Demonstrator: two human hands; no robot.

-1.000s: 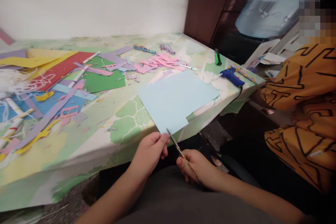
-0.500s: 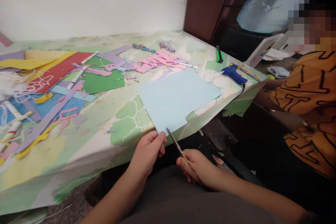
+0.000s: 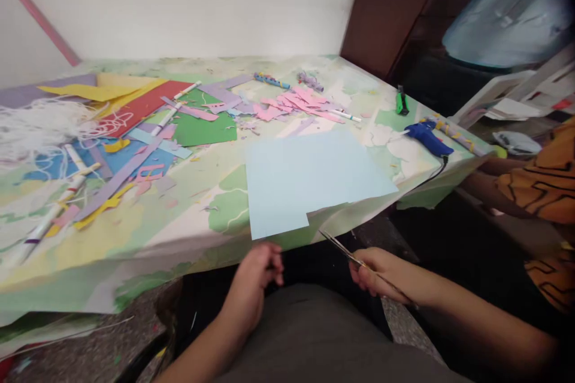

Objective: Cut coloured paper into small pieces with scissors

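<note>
A light blue paper sheet [image 3: 309, 176] lies flat on the table, its near corner hanging over the table's front edge [image 3: 179, 251]. My left hand [image 3: 257, 278] hovers just below that corner with its fingers curled, and nothing shows in them. My right hand [image 3: 381, 275] is closed round a pair of scissors [image 3: 345, 251]. The blades point up and left, a little to the right of the sheet and apart from it.
Paper scraps litter the table: pink strips [image 3: 300, 102], a green sheet [image 3: 202, 128], a red sheet [image 3: 139, 105], white string [image 3: 40, 125]. A blue glue gun [image 3: 426, 137] lies near the right edge. Another person in an orange patterned shirt [image 3: 539, 185] sits at right. A dark cabinet [image 3: 395, 12] stands behind.
My left hand has let go of the blue sheet's corner and dropped below it. The scissors have moved right, away from the paper. The view has swung left.
</note>
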